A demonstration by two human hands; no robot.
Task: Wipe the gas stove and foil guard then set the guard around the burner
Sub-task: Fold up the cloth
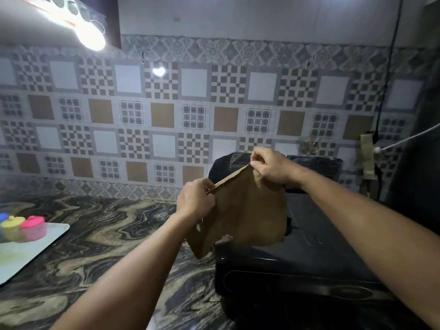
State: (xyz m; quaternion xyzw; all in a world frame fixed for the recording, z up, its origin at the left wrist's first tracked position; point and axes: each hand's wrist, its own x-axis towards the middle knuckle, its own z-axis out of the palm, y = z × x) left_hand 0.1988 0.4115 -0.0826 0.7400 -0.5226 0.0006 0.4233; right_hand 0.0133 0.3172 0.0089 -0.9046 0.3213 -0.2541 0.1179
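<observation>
Head view: one brown cloth (pixel 247 210) hangs above the black gas stove (pixel 309 253), its top edge stretched taut, rising from near left to far right. Left hand (pixel 196 198) pinches the lower corner; right hand (pixel 271 166) pinches the upper corner. Three lidded containers (pixel 22 228) sit on one tray (pixel 35 248) at left. No legible writing.

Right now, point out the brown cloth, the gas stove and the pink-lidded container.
brown cloth (pixel 247 210): head view, middle of the hanging fabric.
gas stove (pixel 321 256): head view, dark top surface.
pink-lidded container (pixel 34 226): head view, its lid.
</observation>
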